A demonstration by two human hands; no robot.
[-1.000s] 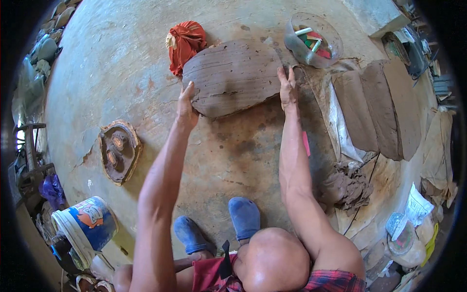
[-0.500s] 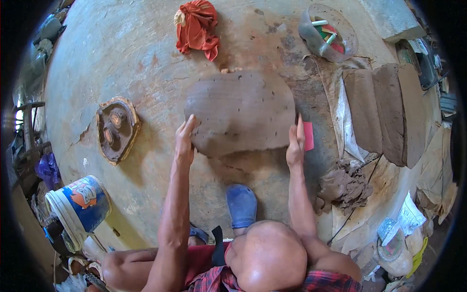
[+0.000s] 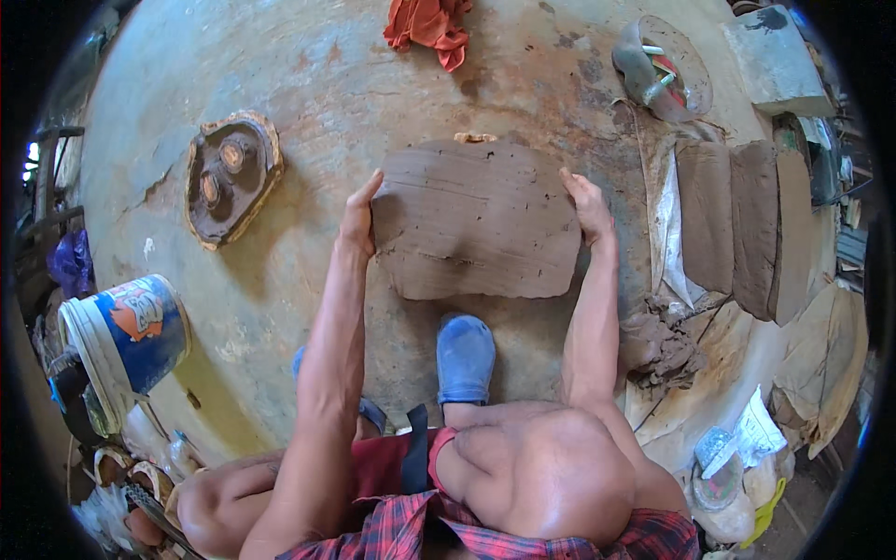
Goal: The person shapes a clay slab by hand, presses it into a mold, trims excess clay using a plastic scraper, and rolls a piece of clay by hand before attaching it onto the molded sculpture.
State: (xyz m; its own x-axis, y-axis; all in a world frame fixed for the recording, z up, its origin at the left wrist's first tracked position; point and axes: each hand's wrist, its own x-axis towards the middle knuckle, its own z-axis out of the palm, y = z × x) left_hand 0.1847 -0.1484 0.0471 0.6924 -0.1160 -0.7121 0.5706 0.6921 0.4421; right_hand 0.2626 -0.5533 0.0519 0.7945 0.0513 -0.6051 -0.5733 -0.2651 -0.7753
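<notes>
A broad, flat slab of brown clay (image 3: 476, 224) is held up between my two hands, over the floor in front of my feet. My left hand (image 3: 358, 215) grips its left edge, with the thumb along the rim. On the opposite edge my right hand (image 3: 591, 209) is closed in the same way, fingers partly hidden behind the slab. Past the slab's far edge shows a small pale, rough-edged piece (image 3: 474, 137); the rest of it is hidden.
To the left lies a clay-lined mould (image 3: 219, 219) with two round humps. A labelled bucket (image 3: 140, 327) is tipped nearby. Red cloth (image 3: 429, 28) lies ahead. On the right are a bowl (image 3: 639, 70), clay slabs (image 3: 705, 215), a clay lump (image 3: 663, 350) and a concrete block (image 3: 775, 56).
The slab has tilted, and my right hand has moved up along its edge. The pink piece beside my right hand is no longer visible. The whole view has shifted.
</notes>
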